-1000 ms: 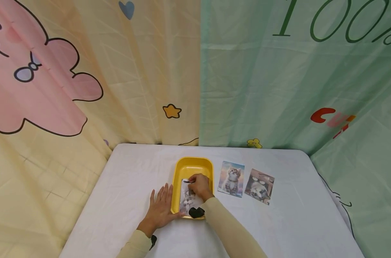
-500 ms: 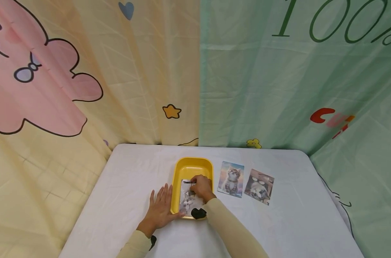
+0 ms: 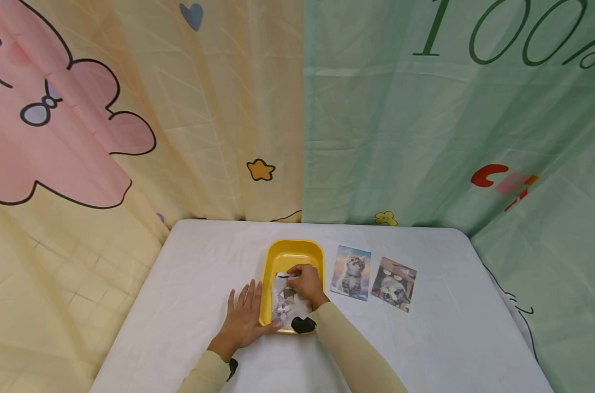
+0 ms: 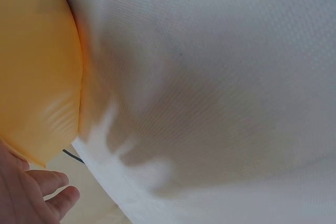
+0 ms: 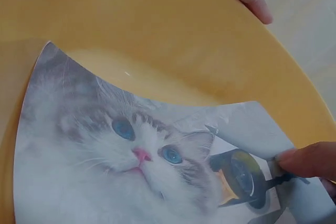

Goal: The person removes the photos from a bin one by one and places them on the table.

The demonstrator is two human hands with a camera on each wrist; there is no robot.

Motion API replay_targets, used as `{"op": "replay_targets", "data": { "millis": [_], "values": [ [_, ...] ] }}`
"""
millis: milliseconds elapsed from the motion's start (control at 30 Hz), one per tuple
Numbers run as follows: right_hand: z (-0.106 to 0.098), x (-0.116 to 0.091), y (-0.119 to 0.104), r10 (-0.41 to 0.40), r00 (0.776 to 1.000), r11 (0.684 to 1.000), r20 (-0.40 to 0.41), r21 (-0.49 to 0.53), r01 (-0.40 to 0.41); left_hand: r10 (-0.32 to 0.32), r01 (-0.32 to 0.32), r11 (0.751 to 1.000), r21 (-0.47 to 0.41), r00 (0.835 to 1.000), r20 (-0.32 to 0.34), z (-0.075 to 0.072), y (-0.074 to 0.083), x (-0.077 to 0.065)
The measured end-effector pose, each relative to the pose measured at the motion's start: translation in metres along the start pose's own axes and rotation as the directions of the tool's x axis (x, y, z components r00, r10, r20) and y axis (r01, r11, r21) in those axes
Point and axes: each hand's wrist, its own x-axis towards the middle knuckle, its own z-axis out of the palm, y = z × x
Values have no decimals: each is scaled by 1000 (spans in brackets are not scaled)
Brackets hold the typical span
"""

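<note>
A photo card of a white-and-grey kitten lies in the yellow tray on the white table. My right hand reaches into the tray and pinches the card near its far edge. In the right wrist view the card bends upward at its ends, and the thumb presses on its printed face. My left hand lies along the tray's left side with straight fingers, its thumb at the near rim. The left wrist view shows the tray's outer wall beside some fingertips.
Two more photo cards lie on the table right of the tray: a sitting kitten card and a tilted card of a cat with glasses. Printed curtains hang behind and beside the table.
My right hand shifts slightly right, then back left, while pinching the card, whose far end moves a little with it. My left hand and the tray stay in place.
</note>
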Motion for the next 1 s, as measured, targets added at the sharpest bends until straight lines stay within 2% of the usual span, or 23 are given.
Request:
{"op": "replay_targets", "data": {
  "millis": [200,333,633,833,1000],
  "values": [
    [-1,-2,-5,36,999,999,-31,2,-36,11,-11,1000,-3,1000,-24,1,0,0],
    [-4,-3,-9,45,999,999,-7,-11,-45,17,-17,1000,0,999,-30,0,0,0],
    [-18,-6,-11,-45,998,999,34,-29,46,3,-3,1000,4,1000,4,1,-1,1],
    [-32,-10,-12,-86,996,996,-16,3,86,17,-17,1000,10,1000,-8,0,-2,1],
    [-43,-11,-8,-67,994,996,-87,49,71,15,-15,1000,8,1000,-11,-1,-1,1]
  ]
}}
